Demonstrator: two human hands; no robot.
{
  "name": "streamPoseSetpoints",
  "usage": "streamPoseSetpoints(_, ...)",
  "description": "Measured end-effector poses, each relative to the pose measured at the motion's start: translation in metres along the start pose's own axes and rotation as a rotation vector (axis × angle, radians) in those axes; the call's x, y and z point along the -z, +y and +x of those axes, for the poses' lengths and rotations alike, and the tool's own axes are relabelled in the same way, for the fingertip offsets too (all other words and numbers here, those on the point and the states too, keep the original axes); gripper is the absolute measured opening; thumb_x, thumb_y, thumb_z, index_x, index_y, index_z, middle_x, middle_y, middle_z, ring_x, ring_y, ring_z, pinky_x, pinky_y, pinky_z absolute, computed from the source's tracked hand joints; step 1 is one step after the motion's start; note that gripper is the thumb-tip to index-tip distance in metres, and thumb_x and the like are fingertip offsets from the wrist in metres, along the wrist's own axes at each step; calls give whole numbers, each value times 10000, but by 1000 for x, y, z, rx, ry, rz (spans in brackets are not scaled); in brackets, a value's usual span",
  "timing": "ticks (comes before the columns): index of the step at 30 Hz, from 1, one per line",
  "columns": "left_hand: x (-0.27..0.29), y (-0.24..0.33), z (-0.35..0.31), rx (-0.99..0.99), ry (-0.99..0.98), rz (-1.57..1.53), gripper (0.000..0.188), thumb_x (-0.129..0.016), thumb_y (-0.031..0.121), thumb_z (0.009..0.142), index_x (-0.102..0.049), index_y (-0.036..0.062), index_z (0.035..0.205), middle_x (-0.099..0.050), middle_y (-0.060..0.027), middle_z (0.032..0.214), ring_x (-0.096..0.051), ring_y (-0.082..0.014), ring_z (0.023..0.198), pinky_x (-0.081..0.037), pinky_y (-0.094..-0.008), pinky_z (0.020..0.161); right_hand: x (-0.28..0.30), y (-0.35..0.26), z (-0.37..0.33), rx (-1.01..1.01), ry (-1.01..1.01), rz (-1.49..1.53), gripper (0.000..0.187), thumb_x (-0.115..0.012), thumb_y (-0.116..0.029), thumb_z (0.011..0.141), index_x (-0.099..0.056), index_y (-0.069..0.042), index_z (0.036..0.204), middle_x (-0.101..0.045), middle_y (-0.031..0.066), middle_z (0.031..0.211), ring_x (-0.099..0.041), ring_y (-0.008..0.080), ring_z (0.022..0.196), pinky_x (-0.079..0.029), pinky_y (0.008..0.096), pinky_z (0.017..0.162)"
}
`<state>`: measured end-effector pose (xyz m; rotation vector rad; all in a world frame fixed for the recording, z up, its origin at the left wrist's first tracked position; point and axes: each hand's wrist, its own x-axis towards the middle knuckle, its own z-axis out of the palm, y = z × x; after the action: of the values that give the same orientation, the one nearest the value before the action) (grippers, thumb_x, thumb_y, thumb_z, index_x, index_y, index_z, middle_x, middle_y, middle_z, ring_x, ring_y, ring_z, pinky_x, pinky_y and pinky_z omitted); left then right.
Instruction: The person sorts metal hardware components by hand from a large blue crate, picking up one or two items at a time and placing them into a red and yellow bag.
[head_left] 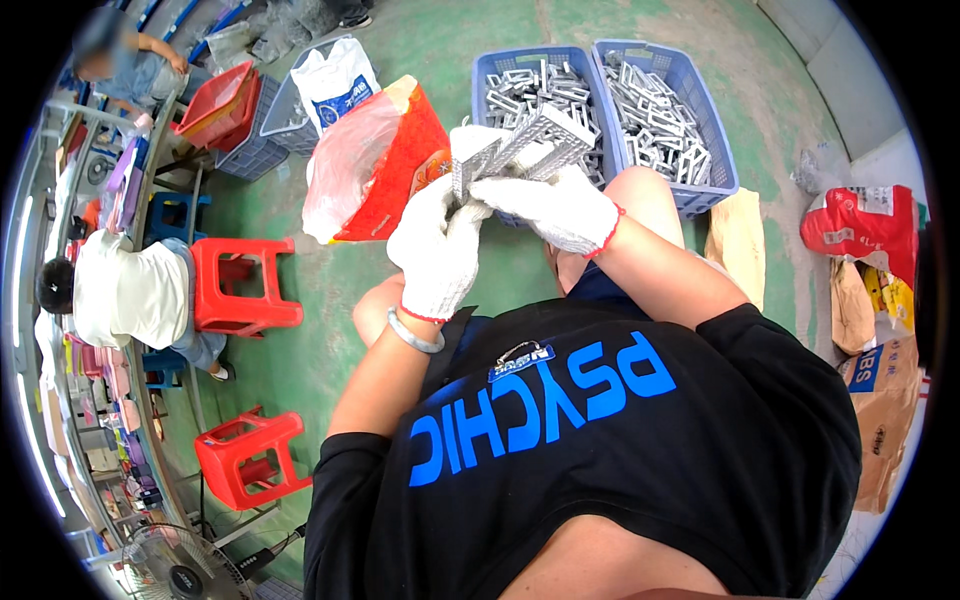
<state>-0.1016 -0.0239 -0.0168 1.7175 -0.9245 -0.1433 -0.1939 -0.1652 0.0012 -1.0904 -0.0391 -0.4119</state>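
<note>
The left hand (437, 250) and the right hand (570, 208), both in white knit gloves (455, 278) with red cuffs, are closed around a few grey pieces (548, 142) raised in front of the body, above the floor (340, 275). The pieces fan out from the grip, some lying across others; how many there are is hard to tell. The right thumb and fingers pinch them near their lower ends, while the left hand wraps the side nearer the red bag (418, 140).

They look like thin metal frames with rows of small holes or ridges along their faces — probably stiff, light one by one, heavier as a bunch. They should not bend or break easily, though a knock might scratch the finish. Smooth metal may slide under knit cotton, and the edges could be sharp enough to snag it. The flat sides of the long bars look like the best hold, thumb against fingers — the open middles give little to press on, and loose frames may hook one another.

More such frames lie heaped in the left crate (530, 53) and the right crate (716, 130), beyond the knees.
</note>
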Motion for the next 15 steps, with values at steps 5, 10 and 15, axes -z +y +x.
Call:
streamPoseSetpoints(5, 6, 5, 5, 126, 119, -227, 239, -693, 65, 872, -668, -29, 1091, -710, -100, 975, -660, -157, 890, -524, -293, 818, 1, 9, -2, -1, 13, 125, 562, -629, -42, 933, -428, -38, 1458, -576, 58, 1327, -572, 151, 1168, -473, 319, 997)
streamPoseSetpoints(10, 18, -7, 7, 96, 185, -385, 263, -649, 36, 897, -632, -24, 1152, -691, -93, 1042, -655, -148, 926, -531, -287, 832, 8, 3, -4, -20, -15, 195, 527, -583, -31, 959, -415, -6, 1457, -540, 80, 1391, -539, 167, 1227, -446, 331, 1055)
streamPoseSetpoints(15, 28, -4, 5, 92, 165, -360, 279, -614, 76, 936, -603, -37, 1191, -676, -100, 1083, -658, -175, 973, -540, -313, 856, 11, 7, -1, -34, -67, 230, 506, -579, -31, 961, -430, 3, 1443, -538, 101, 1393, -541, 183, 1233, -448, 344, 1062)
